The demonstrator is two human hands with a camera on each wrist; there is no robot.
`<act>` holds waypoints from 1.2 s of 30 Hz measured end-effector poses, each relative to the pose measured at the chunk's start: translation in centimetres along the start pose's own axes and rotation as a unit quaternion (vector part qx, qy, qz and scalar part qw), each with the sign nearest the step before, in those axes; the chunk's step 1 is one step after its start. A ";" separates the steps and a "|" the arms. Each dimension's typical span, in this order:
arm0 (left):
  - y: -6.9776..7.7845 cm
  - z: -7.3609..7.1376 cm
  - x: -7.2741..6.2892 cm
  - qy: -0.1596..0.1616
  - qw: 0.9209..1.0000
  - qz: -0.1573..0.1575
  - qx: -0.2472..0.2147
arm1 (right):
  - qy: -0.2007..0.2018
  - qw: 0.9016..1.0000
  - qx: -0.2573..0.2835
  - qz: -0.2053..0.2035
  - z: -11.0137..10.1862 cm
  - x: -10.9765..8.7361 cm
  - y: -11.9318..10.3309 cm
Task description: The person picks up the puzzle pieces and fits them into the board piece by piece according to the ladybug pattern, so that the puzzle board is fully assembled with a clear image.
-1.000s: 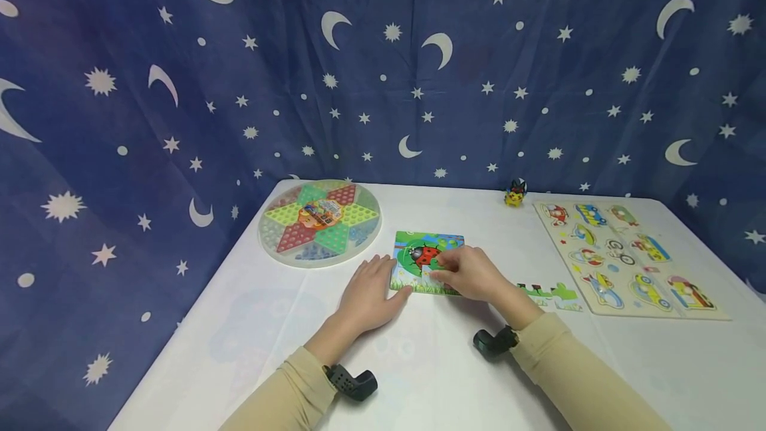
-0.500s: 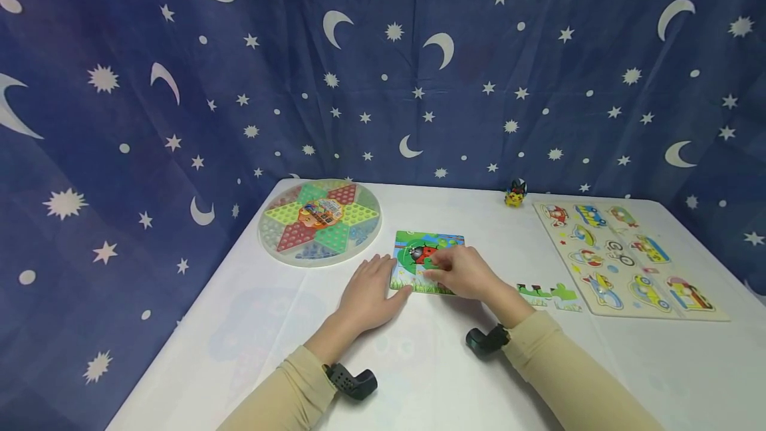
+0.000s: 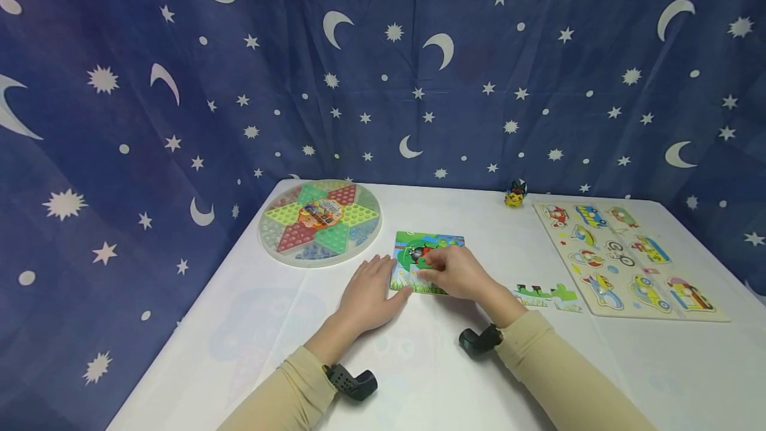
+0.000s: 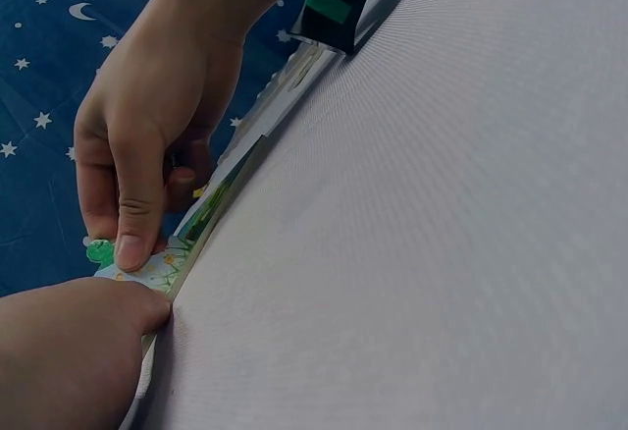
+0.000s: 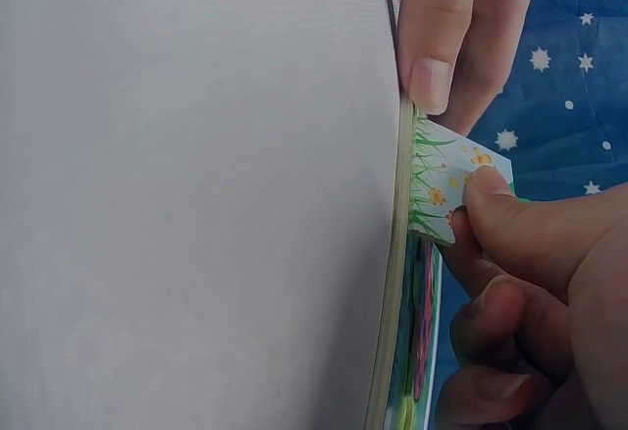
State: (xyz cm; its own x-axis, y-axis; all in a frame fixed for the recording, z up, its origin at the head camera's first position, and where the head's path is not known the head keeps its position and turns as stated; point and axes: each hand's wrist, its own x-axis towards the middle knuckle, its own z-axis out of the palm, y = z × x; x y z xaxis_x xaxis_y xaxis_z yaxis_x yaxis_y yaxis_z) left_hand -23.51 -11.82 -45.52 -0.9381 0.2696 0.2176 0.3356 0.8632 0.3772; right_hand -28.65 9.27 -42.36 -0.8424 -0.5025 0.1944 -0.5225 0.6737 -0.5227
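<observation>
A small square jigsaw puzzle [image 3: 402, 237] with a ladybug picture lies mid-table in the head view. My left hand [image 3: 369, 292] rests flat at its left side, fingers straight along that edge and thumb near the front corner. Between thumb and index finger, my right hand [image 3: 457, 273] pinches a puzzle piece [image 5: 440, 180] printed with grass and small orange flowers, low over the front part of the board. In the head view the right hand hides the puzzle's right side. Several loose puzzle pieces [image 3: 562, 292] with green shapes lie to the right of my right wrist.
A round Chinese checkers board [image 3: 320, 253] lies at the back left. On the right is a wooden peg puzzle board [image 3: 610, 278] with vehicle pictures. Near the back edge stands a small yellow and black figurine [image 3: 514, 194]. A starry blue curtain [image 3: 383, 52] hangs behind the white table.
My right hand has slid slightly left across the ladybug puzzle with the pinched puzzle piece, covering more of the ladybug. The left hand has stayed in place.
</observation>
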 end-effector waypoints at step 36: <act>0.0 0.1 -0.1 0.005 1.000 0.005 -0.003 | 0.011 1.000 0.007 -0.017 1.0 0.9 -1.1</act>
State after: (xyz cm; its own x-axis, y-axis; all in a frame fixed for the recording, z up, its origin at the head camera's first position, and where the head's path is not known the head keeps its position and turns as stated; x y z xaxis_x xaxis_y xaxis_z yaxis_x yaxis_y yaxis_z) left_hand -23.43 -11.83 -45.61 -0.9339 0.2736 0.2303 0.3452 0.8579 0.3805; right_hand -28.69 7.53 -42.48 -0.8269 -0.5130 0.2303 -0.5492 0.6489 -0.5266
